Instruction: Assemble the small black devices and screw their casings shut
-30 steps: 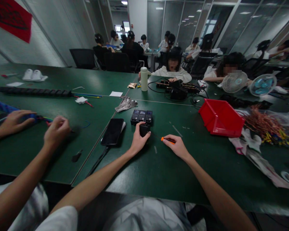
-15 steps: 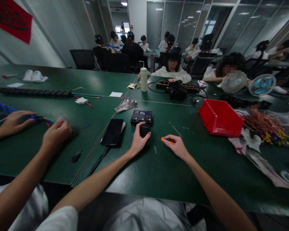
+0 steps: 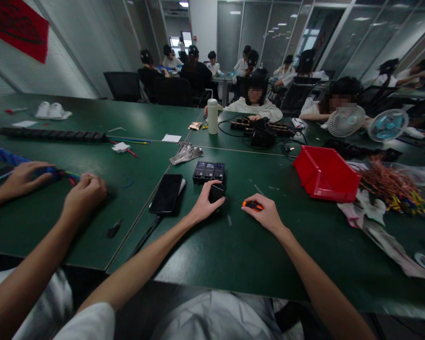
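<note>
having red bin [image 3: 335,185] at two o'clock; pinching black block [image 3: 217,192] in left hand [image 3: 204,207], screwdriver [image 3: 252,206] in right hand [image 3: 268,215], aimed lengthwise toward nine

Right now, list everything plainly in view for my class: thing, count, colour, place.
Block: 1, black, centre
Slim tool: 1, orange-black, centre
Three-part unit: 1, black, centre
Phone: 1, black, left of block
Bottle: 1, pale green, far centre
Apparatus: 1, black, right of bottle
Bin: 1, red, right
Wires: uncounted, copper-coloured, right
Fans: 2, whitish, one blue-centred, far right
Gloves: uncounted, greyish-white, centre and right
Wrapped bundles: 2, black, blue, left
Tabletop: 1, seamed, green, foreground
Banner: 1, red, upper left
People: several, mostly white-clad, background
Co-worker's hands: 2, bare, left
Own left hand: 1, bare, holding block
Own right hand: 1, bare, holding slim tool
</note>
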Tool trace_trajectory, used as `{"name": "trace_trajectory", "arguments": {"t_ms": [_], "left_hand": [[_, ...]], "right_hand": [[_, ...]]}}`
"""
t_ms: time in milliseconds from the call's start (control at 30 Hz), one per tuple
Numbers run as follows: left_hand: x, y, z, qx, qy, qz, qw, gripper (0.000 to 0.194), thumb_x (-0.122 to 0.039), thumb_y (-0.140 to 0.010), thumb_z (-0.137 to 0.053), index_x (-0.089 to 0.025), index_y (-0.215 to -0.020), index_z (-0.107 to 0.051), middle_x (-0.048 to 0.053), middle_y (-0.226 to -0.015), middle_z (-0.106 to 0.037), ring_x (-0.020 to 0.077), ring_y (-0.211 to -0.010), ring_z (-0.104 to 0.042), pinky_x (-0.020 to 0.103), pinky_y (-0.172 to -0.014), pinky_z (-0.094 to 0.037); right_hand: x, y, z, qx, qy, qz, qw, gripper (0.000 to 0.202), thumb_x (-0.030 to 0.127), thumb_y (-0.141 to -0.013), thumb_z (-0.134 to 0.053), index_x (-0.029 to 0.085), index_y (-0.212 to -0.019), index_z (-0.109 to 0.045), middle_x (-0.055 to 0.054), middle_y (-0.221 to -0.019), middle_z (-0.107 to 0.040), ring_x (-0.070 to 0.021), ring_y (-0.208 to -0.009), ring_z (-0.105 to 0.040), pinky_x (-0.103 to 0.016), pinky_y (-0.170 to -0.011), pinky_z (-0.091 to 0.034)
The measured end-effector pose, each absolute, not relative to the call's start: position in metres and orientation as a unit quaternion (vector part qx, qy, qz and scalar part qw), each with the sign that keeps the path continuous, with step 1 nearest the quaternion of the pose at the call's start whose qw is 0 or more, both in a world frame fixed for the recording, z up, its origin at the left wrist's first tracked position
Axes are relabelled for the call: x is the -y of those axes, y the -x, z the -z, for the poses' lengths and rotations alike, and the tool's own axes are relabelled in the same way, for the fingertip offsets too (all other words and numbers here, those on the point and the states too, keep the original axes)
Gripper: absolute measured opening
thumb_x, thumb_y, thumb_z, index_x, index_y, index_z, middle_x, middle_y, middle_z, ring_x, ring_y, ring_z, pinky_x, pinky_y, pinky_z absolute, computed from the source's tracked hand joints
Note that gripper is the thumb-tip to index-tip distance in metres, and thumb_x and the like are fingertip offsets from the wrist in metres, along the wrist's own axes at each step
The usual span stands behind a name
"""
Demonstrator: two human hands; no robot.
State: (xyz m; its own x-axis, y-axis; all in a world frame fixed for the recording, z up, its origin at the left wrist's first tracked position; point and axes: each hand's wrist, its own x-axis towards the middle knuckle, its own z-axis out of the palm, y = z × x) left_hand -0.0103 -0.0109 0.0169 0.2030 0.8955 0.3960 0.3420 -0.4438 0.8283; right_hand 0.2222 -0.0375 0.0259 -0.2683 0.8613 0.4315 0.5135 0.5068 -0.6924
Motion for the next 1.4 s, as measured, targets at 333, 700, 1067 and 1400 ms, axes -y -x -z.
{"name": "trace_trajectory", "arguments": {"t_ms": [333, 700, 1067, 1400], "left_hand": [[0.004, 0.017, -0.018, -0.398, -0.717, -0.421, 0.388, 0.063, -0.034, -0.070, -0.068, -0.021, -0.126, -0.041, 0.005, -0.112, -0.053, 0.0193, -0.095, -0.055, 0.034, -0.088, -0.044], [0.012, 0.008, -0.018, -0.392, -0.686, -0.426, 0.440, 0.047, -0.024, -0.073, -0.061, -0.018, -0.117, -0.044, 0.003, -0.092, -0.060, 0.0146, -0.081, -0.059, 0.028, -0.075, -0.047], [0.009, 0.007, -0.008, -0.418, -0.679, -0.435, 0.417, 0.042, -0.022, -0.069, -0.062, -0.018, -0.108, -0.046, 0.003, -0.099, -0.056, 0.0120, -0.079, -0.054, 0.024, -0.071, -0.044], [0.009, 0.010, -0.009, -0.411, -0.684, -0.435, 0.419, 0.041, -0.021, -0.070, -0.061, -0.017, -0.108, -0.045, 0.004, -0.099, -0.054, 0.0112, -0.078, -0.053, 0.024, -0.072, -0.044]], "right_hand": [[0.038, -0.226, -0.025, 0.798, 0.421, -0.200, 0.383, 0.021, 0.034, -0.080, -0.062, 0.022, -0.097, -0.065, -0.005, -0.092, -0.067, -0.0201, -0.084, -0.063, -0.036, -0.079, -0.051], [0.040, -0.227, -0.023, 0.834, 0.376, -0.173, 0.364, 0.019, 0.031, -0.084, -0.057, 0.019, -0.097, -0.064, -0.008, -0.091, -0.065, -0.0200, -0.083, -0.063, -0.036, -0.076, -0.052], [0.041, -0.222, -0.022, 0.815, 0.377, -0.210, 0.387, 0.012, 0.027, -0.083, -0.060, 0.017, -0.087, -0.064, -0.007, -0.085, -0.065, -0.0188, -0.082, -0.062, -0.032, -0.075, -0.050], [0.041, -0.212, -0.025, 0.648, 0.475, -0.457, 0.381, 0.022, 0.036, -0.075, -0.066, 0.014, -0.078, -0.063, -0.004, -0.072, -0.064, -0.0115, -0.056, -0.056, -0.022, -0.048, -0.041]]}}
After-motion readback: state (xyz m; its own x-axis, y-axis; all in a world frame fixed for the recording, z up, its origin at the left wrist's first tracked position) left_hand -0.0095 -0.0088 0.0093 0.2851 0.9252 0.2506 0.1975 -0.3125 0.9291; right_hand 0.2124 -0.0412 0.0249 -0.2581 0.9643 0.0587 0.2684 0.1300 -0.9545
